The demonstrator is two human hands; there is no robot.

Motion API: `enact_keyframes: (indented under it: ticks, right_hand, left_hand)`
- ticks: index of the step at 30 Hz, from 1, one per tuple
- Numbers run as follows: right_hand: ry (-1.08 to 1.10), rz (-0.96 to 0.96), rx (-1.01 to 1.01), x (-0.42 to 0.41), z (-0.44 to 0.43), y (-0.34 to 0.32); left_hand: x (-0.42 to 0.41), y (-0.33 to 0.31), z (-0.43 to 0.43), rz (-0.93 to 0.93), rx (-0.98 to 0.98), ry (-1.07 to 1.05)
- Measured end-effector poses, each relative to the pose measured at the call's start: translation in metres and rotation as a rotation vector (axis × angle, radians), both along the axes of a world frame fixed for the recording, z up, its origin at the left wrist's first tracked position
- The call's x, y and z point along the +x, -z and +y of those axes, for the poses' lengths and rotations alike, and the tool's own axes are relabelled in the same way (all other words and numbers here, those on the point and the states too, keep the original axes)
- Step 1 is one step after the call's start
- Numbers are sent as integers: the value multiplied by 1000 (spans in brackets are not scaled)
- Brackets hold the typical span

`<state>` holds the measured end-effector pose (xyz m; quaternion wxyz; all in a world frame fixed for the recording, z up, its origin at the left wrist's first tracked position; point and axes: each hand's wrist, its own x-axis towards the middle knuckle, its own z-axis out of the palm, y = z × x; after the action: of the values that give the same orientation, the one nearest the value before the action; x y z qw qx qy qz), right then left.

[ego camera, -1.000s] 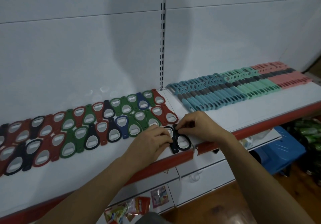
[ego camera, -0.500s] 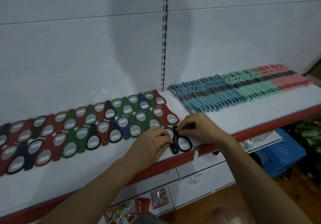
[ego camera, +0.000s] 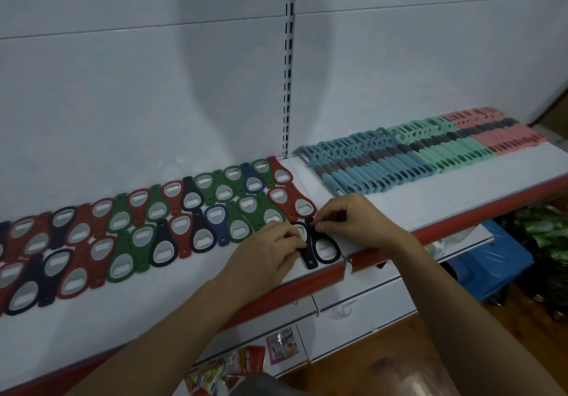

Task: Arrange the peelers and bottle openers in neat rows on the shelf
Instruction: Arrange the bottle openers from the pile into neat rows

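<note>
Red, green, blue and black bottle openers (ego camera: 159, 217) lie in overlapping rows along the left part of the white shelf (ego camera: 399, 211). Two black bottle openers (ego camera: 322, 249) lie side by side at the right end of the front row, near the shelf's red edge. My left hand (ego camera: 270, 252) has curled fingers pinching the left black opener. My right hand (ego camera: 353, 220) pinches the top of the right black opener with thumb and fingertips. Blue, mint and pink peelers (ego camera: 415, 155) lie in a tight row on the right shelf section.
A slotted upright (ego camera: 289, 88) splits the white back wall. A lower white shelf (ego camera: 353, 303) sits below the red edge. Snack packets (ego camera: 246, 362) lie further down. A blue crate (ego camera: 491, 260) and green packages (ego camera: 547, 235) stand at the right on the wooden floor.
Both hands stay on the two black openers at the front row's end, with only slight finger shifts. The camera view has drifted a little.
</note>
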<state>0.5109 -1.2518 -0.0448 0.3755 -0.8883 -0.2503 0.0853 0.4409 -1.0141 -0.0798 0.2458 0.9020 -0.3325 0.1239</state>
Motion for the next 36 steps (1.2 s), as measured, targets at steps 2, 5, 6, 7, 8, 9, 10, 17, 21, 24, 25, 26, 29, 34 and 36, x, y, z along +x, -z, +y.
enact_keyframes:
  ticks: [2,5,6,7,8,9,10,17,21,24,25,26,29,34,36]
  right_hand:
    - [17,-45,-9,4,0,-2]
    - [75,-235,-84,14,4,0]
    - [90,-296,-103,18,7,0]
    - [97,-348,-122,22,11,-2]
    - [99,-386,-143,27,16,-3]
    - [98,-407,-163,32,22,-5]
    - [97,-417,-181,37,32,-8]
    - [-161,-480,-313,52,187,-29]
    - [-417,-506,-336,30,309,-42]
    - [-595,-565,-363,-2,401,-48]
    - [-641,-587,-380,-14,431,-49]
    - [-679,-604,-399,-27,461,-50]
    - [-772,-634,-382,-65,552,-52]
    - [-761,-517,-352,-133,698,-41]
    - [-695,-409,-371,-156,743,-32]
  left_hand:
    - [0,-3,6,10,19,-25]
    - [5,-8,27,-5,69,-95]
    - [7,-10,36,-5,90,-126]
    - [9,-13,45,-3,112,-162]
    - [11,-16,55,2,134,-204]
    - [12,-19,67,7,157,-253]
    - [13,-23,80,13,180,-306]
    - [-25,-43,215,33,307,-692]
    - [-85,-49,317,49,360,-935]
    - [-142,-53,393,75,391,-1095]
    - [-163,-54,417,84,398,-1136]
    - [-183,-54,441,86,399,-1179]
    - [-239,-50,512,97,381,-1281]
    - [-311,-41,624,154,388,-1353]
    - [-330,-41,662,177,370,-1357]
